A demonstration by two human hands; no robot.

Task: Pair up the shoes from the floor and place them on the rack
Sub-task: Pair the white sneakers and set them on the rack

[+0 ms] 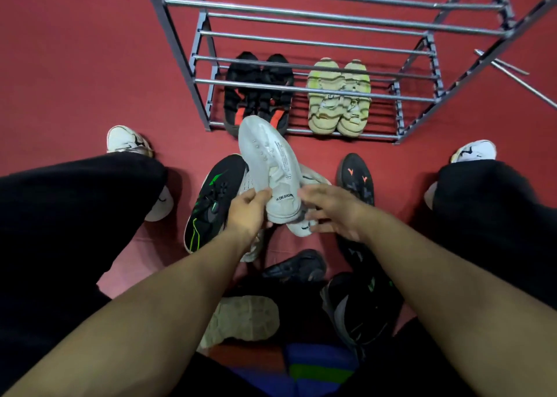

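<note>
So two pairs sit on the rack (301, 131); left hand (247, 213) grips a white shoe (271, 161), right hand (334, 209) seemingly closing on its mate (301, 226); several remain.

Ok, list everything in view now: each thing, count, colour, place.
Shoe rack: one, grey metal, ahead on red floor.
Black sneakers: pair, orange accents, bottom shelf left.
Yellow-green sandals: pair, bottom shelf right.
White sneakers: two, held up together.
Black-green sneaker: one, floor left; a similar one lower right.
Black-orange sneaker: one, floor right.
Beige shoe: one, sole up, near.
Left hand, right hand: gripping white sneakers.
</note>
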